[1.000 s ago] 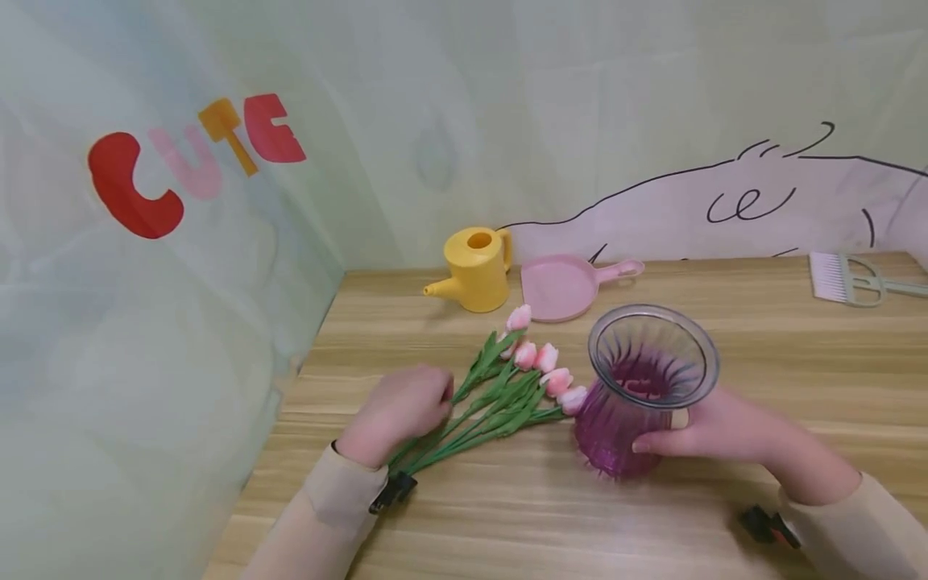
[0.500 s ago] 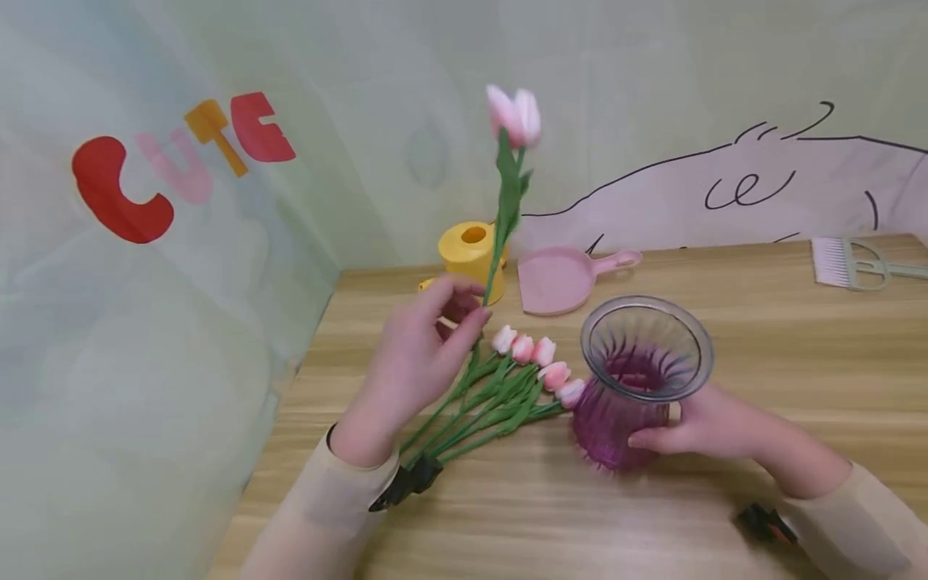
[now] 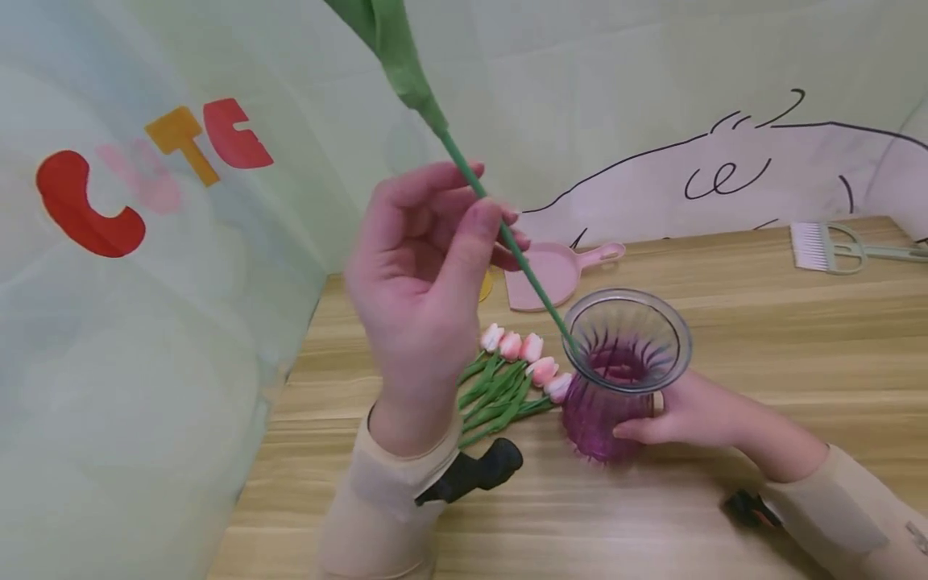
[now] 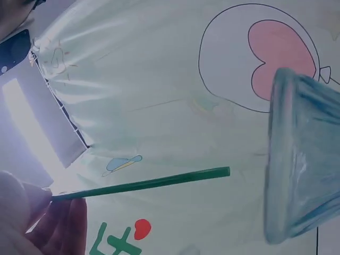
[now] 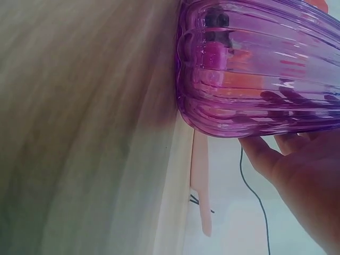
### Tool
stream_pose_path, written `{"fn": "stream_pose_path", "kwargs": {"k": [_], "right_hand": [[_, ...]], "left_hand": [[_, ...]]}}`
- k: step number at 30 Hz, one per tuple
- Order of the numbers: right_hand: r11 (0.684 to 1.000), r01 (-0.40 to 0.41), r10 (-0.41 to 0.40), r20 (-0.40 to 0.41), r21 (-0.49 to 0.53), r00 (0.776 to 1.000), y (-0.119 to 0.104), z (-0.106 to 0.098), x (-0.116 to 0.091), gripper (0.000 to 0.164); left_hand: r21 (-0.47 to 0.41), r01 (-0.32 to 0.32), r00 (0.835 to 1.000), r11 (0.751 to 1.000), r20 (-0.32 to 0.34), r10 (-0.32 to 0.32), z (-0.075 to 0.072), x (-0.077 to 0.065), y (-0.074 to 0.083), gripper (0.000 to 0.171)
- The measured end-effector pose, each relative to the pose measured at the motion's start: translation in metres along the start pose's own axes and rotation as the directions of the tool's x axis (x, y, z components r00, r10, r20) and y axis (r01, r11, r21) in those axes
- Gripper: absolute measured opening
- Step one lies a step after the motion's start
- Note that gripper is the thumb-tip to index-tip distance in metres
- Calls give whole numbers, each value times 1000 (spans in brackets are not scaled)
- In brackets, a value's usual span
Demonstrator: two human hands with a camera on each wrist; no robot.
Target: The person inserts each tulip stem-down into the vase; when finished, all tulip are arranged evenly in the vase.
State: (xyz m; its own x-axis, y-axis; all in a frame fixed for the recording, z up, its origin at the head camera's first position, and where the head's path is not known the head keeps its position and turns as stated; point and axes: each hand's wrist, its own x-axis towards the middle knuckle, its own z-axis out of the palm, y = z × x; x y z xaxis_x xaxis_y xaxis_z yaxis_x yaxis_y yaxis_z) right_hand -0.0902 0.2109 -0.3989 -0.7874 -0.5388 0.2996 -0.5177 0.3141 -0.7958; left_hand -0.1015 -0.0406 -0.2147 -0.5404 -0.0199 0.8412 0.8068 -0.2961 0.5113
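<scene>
My left hand (image 3: 424, 274) is raised and pinches the green stem of an artificial tulip (image 3: 537, 283) between thumb and fingers. Its bloom lies beyond the top of the head view. The stem slants down to the right, its lower tip overlapping the vase mouth there. In the left wrist view, that stem (image 4: 149, 183) ends a short way from the glass rim (image 4: 281, 159). A purple fluted glass vase (image 3: 600, 415) with a clear flared rim stands upright on the table. My right hand (image 3: 699, 415) grips its right side, thumb in front.
Several pink tulips (image 3: 507, 395) lie on the wooden table (image 3: 565, 532) left of the vase. Behind stand a pink dustpan (image 3: 547, 278) and a yellow watering can (image 3: 486, 286), mostly hidden by my left hand. A small brush (image 3: 826, 247) lies at the back right.
My left hand has lifted a tulip from the bunch and moved it up and right. Its stem has tipped so the lower end points at the vase. The right hand keeps holding the vase.
</scene>
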Motion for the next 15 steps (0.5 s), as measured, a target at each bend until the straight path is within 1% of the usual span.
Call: {"fn": "stream_pose_path", "kwargs": {"k": [1, 3, 5, 6, 7, 9, 12, 13, 14, 15], "right_hand": [[1000, -6, 6, -1, -1, 1000, 0, 0, 0, 74], [1000, -16, 16, 0, 1, 1000, 0, 1, 0, 73], [1000, -18, 18, 0, 3, 1000, 0, 3, 0, 72], [1000, -2, 2, 14, 31, 1000, 0, 3, 0, 72], [1000, 3, -3, 14, 31, 1000, 0, 4, 0, 71], [999, 15, -16, 15, 34, 1000, 1, 6, 0, 70], [999, 30, -31, 16, 31, 999, 2, 7, 1, 71], [1000, 17, -17, 3, 5, 1000, 3, 7, 0, 71], [1000, 15, -15, 3, 9, 1000, 4, 7, 0, 72], [1000, 10, -10, 2, 13, 1000, 4, 6, 0, 74]], "left_hand": [[-6, 2, 1000, 1000, 8, -2, 4, -1, -2, 27], [25, 9, 999, 1000, 47, -10, 11, -5, -7, 24], [91, 19, 994, 996, 109, -29, 16, -12, -14, 22], [129, 15, 989, 991, 147, -34, 17, -16, -18, 21], [173, 7, 982, 985, 184, -39, 18, -19, -22, 20], [256, -18, 963, 967, 263, -52, 18, -25, -29, 19], [334, -46, 926, 941, 367, -85, 16, -32, -38, 19], [355, -52, 915, 933, 391, -98, 15, -34, -40, 21], [372, -55, 905, 927, 410, -111, 14, -36, -42, 22], [389, -60, 899, 919, 422, -120, 13, -38, -44, 23]]}}
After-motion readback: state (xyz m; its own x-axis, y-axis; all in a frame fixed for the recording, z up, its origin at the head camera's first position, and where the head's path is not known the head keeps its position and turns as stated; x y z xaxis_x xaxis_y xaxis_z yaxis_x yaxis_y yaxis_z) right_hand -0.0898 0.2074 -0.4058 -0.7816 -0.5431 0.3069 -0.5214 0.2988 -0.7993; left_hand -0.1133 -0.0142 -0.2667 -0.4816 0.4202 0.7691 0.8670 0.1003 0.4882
